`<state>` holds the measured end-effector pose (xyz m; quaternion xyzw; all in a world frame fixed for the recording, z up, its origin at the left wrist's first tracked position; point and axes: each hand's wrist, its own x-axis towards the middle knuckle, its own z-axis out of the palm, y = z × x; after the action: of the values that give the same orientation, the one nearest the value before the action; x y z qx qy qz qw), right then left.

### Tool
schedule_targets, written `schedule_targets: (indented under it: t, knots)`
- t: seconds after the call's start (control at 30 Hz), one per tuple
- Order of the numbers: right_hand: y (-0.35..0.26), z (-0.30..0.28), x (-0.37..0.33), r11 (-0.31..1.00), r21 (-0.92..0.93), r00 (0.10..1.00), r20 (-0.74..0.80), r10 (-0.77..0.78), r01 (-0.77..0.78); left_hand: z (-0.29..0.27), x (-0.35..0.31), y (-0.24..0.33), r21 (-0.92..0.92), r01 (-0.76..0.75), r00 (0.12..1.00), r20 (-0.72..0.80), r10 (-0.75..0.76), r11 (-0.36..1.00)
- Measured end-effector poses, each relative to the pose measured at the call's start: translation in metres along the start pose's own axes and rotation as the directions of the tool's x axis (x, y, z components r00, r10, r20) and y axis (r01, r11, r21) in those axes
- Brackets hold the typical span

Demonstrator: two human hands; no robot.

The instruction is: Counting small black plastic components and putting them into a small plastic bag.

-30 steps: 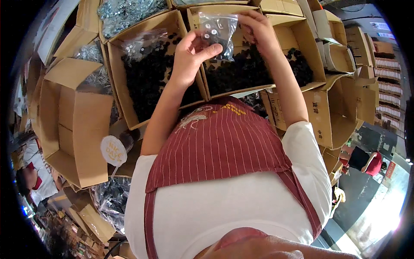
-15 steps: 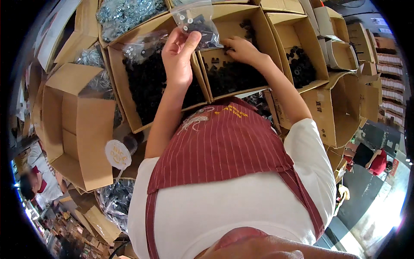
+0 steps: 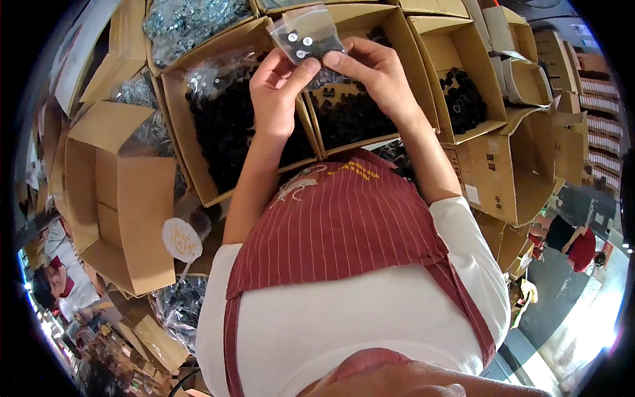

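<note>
A clear plastic bag (image 3: 308, 33) with several small black parts, some with white round faces, is raised over the cardboard boxes. My left hand (image 3: 276, 89) pinches its lower left edge between thumb and fingers. On the other side my right hand (image 3: 378, 73) grips the lower right corner, thumb in front and fingers behind. Below the hands stands a cardboard box (image 3: 423, 99) with loose black parts (image 3: 357, 119) in it. Left of that, a second pile of black parts (image 3: 221, 132) fills another box, with small filled bags (image 3: 208, 76) lying on top.
At the right is a box with fewer black parts (image 3: 463, 106). Bagged metal-looking pieces (image 3: 192, 26) fill a box at the far left. An open carton (image 3: 145, 218) and a cup with a white lid (image 3: 182, 238) stand by my left arm. Other people appear at both edges.
My right hand has come up from the box of black parts to the bag and now grips its corner. The bag has tilted slightly; my left hand keeps hold of it.
</note>
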<state>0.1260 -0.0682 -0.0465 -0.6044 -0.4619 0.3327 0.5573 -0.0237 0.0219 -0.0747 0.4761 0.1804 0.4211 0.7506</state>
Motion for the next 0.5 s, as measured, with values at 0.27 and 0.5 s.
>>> schedule_targets:
  t: [0.27, 0.5]
  knots:
    - [-0.0075, 0.0064, -0.0086, 0.979, 0.199, 0.991, -0.118, 0.06, -0.036, -0.002, -0.0013, 0.0029, -0.01, -0.021, 0.996, -0.084, 0.021, 1.0]
    - [-0.0028, 0.0024, -0.0107, 0.925, 0.361, 0.986, -0.069, 0.151, -0.117, -0.0051, -0.0011, -0.0015, -0.013, -0.045, 0.993, -0.109, 0.044, 0.999]
